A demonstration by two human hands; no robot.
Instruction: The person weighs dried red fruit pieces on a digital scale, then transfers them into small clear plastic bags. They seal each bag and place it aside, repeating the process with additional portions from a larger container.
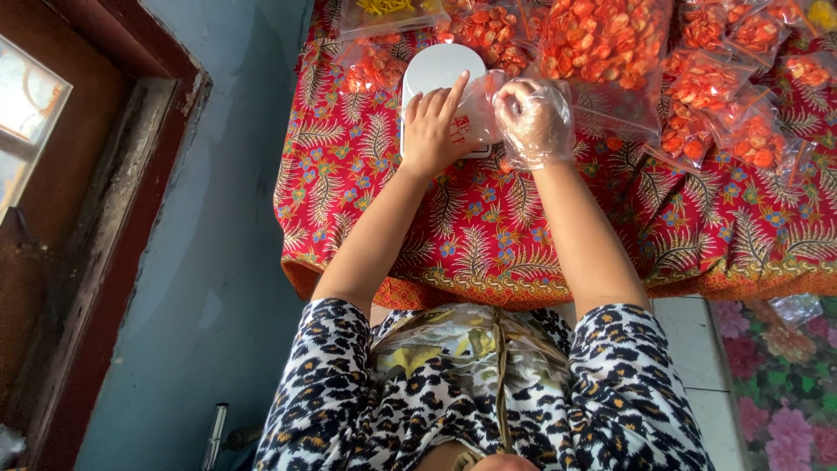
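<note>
Leopard-print clothing (488,410) and a crumpled clear plastic sheet (462,344) on the lap lie nearest the camera; beyond them we see both forearms reach forward over the worktop (488,253), which is covered by a red cloth with a leaf and flower pattern. We note the left hand (432,131) is bare, fingers nearly straight and together, pressing flat on a small empty clear bag (475,118) that rests on a white kitchen scale (436,70). Right hand (534,122) wears a loose transparent glove; its grip is curled closed on the right edge of the same bag, pinching the film, though we cannot tell exactly which fingers meet. Progress, as we judge it: several small sealed packets of orange-red snack pieces (732,96) already lie at the far right, so part of the portioning looks done, while a large bag of the same pieces (602,48) remains well stocked just behind the hands and the bag in hand holds nothing yet. Bag orientation: it lies flat, long axis running roughly left to right across the scale; the mouth seems to face the gloved hand, but the film is too clear for us to be sure. 1 packet of yellow pieces (388,10) sits at the far edge.
</note>
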